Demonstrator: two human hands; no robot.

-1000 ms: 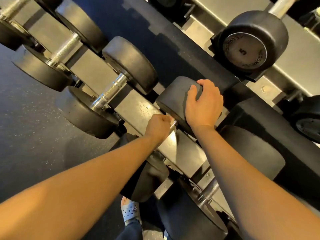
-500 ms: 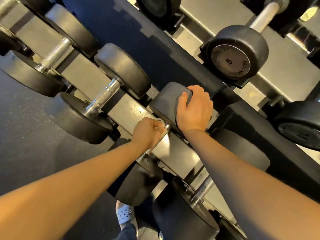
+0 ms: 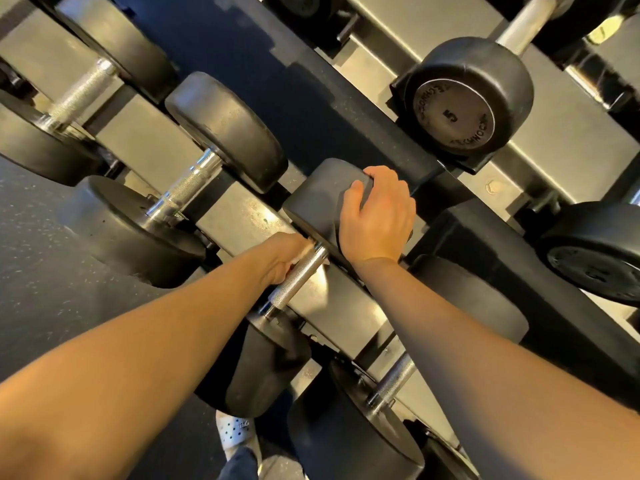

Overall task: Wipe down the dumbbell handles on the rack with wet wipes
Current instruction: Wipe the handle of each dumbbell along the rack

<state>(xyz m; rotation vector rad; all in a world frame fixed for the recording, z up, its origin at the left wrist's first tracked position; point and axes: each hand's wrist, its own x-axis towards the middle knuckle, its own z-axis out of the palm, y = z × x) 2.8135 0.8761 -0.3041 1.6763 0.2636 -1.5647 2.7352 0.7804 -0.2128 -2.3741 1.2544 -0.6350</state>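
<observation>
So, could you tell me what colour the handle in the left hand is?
Silver metal handle, finely knurled; head view shows it best.

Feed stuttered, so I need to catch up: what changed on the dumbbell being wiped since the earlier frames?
The left hand, gripping the handle through a wipe, has rolled round to the bar's left side, so the knurled top it covered now shows. Nothing taken up or let go. The right hand stays gripping the far head, and the dumbbell stays on the rack.

Head view, steeply downward, close
</observation>
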